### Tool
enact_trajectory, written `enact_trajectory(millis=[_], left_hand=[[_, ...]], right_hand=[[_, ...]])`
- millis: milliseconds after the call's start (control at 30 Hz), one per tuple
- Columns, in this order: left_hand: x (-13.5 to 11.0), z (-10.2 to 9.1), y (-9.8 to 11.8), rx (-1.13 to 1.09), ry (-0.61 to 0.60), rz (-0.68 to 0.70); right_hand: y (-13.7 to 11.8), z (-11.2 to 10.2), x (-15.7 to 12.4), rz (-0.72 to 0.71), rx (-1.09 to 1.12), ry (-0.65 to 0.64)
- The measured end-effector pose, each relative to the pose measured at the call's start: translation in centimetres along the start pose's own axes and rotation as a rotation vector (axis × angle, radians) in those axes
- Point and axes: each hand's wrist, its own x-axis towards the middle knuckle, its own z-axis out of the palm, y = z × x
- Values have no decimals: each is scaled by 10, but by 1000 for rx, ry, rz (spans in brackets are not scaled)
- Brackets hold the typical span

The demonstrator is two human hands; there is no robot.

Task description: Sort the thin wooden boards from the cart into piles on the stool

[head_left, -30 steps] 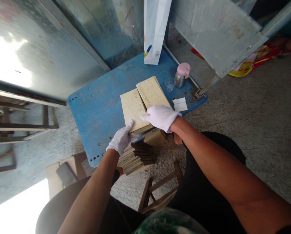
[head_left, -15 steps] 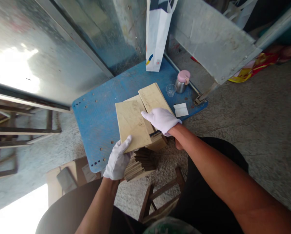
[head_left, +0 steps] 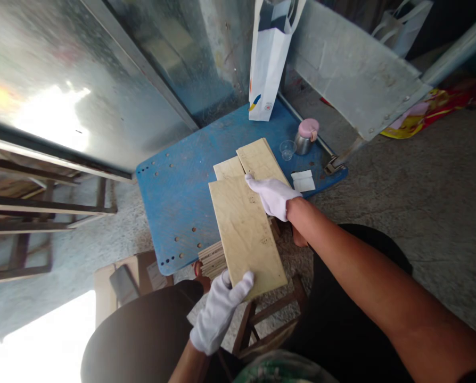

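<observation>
My left hand (head_left: 221, 311), in a white glove, grips the near end of a thin pale wooden board (head_left: 244, 229), thumb on top and fingers underneath. My right hand (head_left: 273, 196), also gloved, is closed on the board's upper right edge; its thumb lies along the corner and the other fingers are mostly hidden. The board is tilted and reaches past the table's front edge. Behind it, two more pale boards, one on the left (head_left: 228, 169) and one on the right (head_left: 263, 158), lie on the blue table (head_left: 178, 194). A stack of thin boards (head_left: 213, 259) shows partly below the held one.
At the table's back stands a white paper bag (head_left: 268, 74). A pink-lidded steel flask (head_left: 305, 139), a clear plastic cup (head_left: 287, 150) and a folded white paper (head_left: 303, 181) are on the right. A wooden stool (head_left: 272, 314) stands between my knees; a cardboard box (head_left: 106, 282) is at left.
The held board has moved toward me and turned more lengthwise, with my left hand lower. More of the boards behind shows. My view has shifted slightly left.
</observation>
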Motion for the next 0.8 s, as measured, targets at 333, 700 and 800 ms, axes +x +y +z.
enact_trajectory(millis=[333,700,800], left_hand=[[11,-66,54,270,111,76],[15,-53,111,385,71,-140],[21,-55,103,460,69,-93]], right_hand=[[3,46,-13,-302,405,-172],[-2,47,-24,-401,293,-307],[0,41,-18,-475,270,-370]])
